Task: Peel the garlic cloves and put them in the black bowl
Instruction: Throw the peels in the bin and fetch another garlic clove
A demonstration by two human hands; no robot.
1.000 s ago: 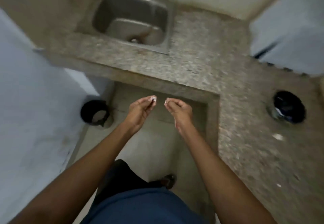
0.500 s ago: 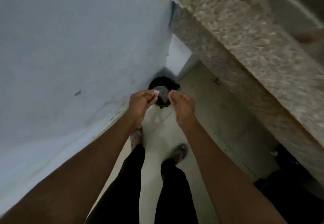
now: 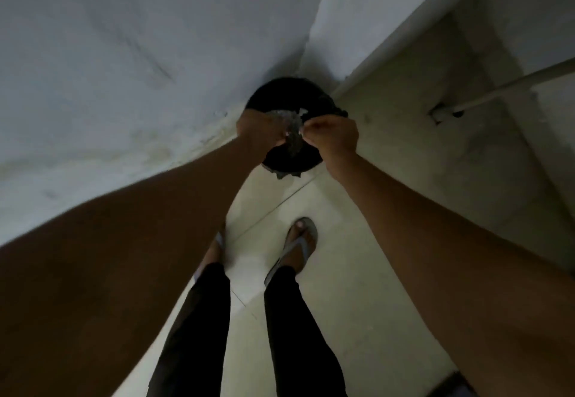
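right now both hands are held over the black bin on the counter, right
Not quite. The black bin stands on the floor in the corner by the wall, not on a counter. The head view shows the left hand and the right hand held together over it.

A plain corner of a home, likely its kitchen: pale painted walls (image 3: pixel 109 54) meet over a tiled floor (image 3: pixel 357 287), a black lined waste bin (image 3: pixel 280 95) stands in that corner, and a white pipe (image 3: pixel 513 85) runs right of the bin.
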